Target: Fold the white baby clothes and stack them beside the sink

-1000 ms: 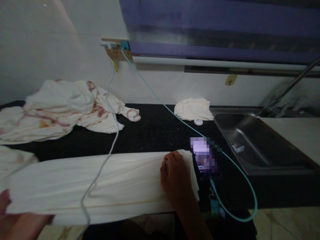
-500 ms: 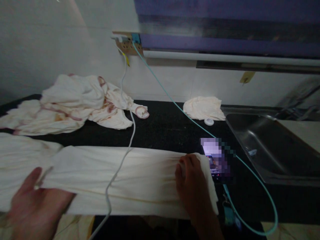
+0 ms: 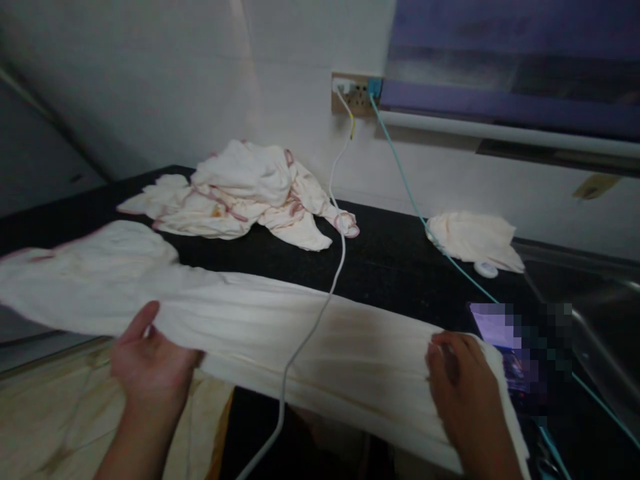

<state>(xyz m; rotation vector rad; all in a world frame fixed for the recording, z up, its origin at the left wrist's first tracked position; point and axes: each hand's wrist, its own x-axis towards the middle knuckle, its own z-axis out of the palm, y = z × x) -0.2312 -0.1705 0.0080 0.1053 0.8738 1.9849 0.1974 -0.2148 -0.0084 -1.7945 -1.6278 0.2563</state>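
Note:
A long white cloth garment (image 3: pixel 300 327) with a pink-trimmed edge on its left part lies stretched along the counter's front edge. My left hand (image 3: pixel 153 363) is palm up at its near edge, thumb against the top and the fingers partly hidden beneath. At the other end, my right hand (image 3: pixel 465 380) rests on the fabric with curled fingers gripping it. A white cable (image 3: pixel 313 327) runs across the middle of the garment. Just past my right hand lies a phone (image 3: pixel 500 333) with a lit, partly blurred-out screen.
Crumpled white clothes with pink trim (image 3: pixel 245 183) lie at the back of the black counter (image 3: pixel 390 267). A smaller cream cloth (image 3: pixel 473 237) and a round white object (image 3: pixel 486 269) are by the metal sink (image 3: pixel 600 347). A turquoise cable (image 3: pixel 400 153) hangs from the wall socket (image 3: pixel 357 97).
My view has turned left, so everything sits further right in the picture. My left hand's thumb has come in against the garment's edge. The right hand keeps its place on the fabric.

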